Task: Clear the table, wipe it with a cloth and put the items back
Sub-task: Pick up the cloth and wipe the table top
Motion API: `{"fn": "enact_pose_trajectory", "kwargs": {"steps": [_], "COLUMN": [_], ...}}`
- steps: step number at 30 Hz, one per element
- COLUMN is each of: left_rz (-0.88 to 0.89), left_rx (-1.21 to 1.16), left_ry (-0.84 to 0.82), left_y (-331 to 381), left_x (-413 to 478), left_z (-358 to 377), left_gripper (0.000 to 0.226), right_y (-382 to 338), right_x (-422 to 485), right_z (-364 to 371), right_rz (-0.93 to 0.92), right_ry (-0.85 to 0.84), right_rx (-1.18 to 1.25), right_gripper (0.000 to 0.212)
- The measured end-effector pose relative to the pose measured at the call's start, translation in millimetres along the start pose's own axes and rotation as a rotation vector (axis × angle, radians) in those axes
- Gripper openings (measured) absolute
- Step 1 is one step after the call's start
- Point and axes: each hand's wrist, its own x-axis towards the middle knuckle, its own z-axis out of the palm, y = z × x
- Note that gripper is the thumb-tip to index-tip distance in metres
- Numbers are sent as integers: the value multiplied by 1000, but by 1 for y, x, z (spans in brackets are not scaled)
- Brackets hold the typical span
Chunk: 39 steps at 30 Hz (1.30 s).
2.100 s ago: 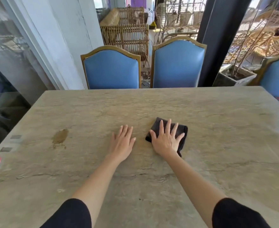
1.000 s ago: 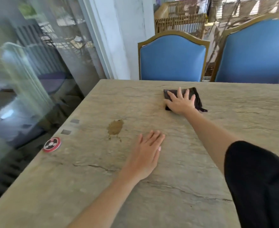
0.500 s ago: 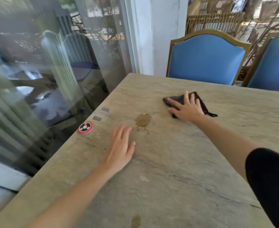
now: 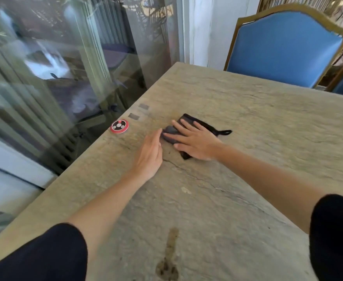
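A folded black cloth (image 4: 189, 122) with a small loop lies on the stone table (image 4: 267, 138) near its left edge. My right hand (image 4: 195, 141) presses flat on the cloth with fingers spread. My left hand (image 4: 149, 155) rests flat on the table just left of the cloth, fingertips almost touching it. A brown stain (image 4: 167, 260) marks the table near the front edge.
A round red and white disc (image 4: 119, 126) sits at the table's left edge, beside two small grey squares (image 4: 139, 111). A glass wall runs along the left side. Blue chairs with gold frames (image 4: 284, 47) stand behind the far edge.
My right hand has slid the cloth toward the left edge, over where a brown spot showed. My left hand moved up beside it. The view has turned left.
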Motion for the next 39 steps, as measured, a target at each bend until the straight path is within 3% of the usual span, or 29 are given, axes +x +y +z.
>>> {"fn": "enact_pose_trajectory", "kwargs": {"steps": [3,7,9,12,15,18,20,24,26,29,34,36,39], "left_rz": [-36,29,27,26,3,0,-7,-35,-49,-38,-160,-233,-331], "left_rx": [-39,-16,2,8,22,100,94,39,-5,-25,21,91,99], "left_ry": [76,17,-8,16,33,0,-18,-28,-33,-83,-94,-170,-321], "left_y": [-5,-16,-22,-25,-24,-29,-31,-36,-35,-32,-40,-46,-58], "left_x": [-11,-47,-66,-90,-115,-134,-141,-143,-141,-145,-192,-210,-222], "left_z": [-8,-17,-23,-31,-39,-39,-37,-34,-38,-46,-70,-80,-89], "left_gripper": [49,46,46,44,41,42,44,43,43,46,48,49,50], "right_y": [12,25,7,-49,-110,-113,-94,-81,-95,-142,-192,-184,-183], "right_x": [-25,-4,4,-13,-65,-105,-97,-52,-44,-65,-151,-157,-120], "right_z": [0,-4,-5,-2,9,12,10,8,6,6,17,16,13], "right_rz": [4,296,353,238,-11,-203,-169,136,199,125,-243,-248,-95], "right_ry": [-9,-24,-7,-18,12,-22,-24,-12,-9,-22,-58,-74,-58], "right_rx": [49,53,101,52,37,132,101,62,85,47,124,171,103], "right_gripper": [46,48,48,48,48,46,50,50,49,48,49,50,47]}}
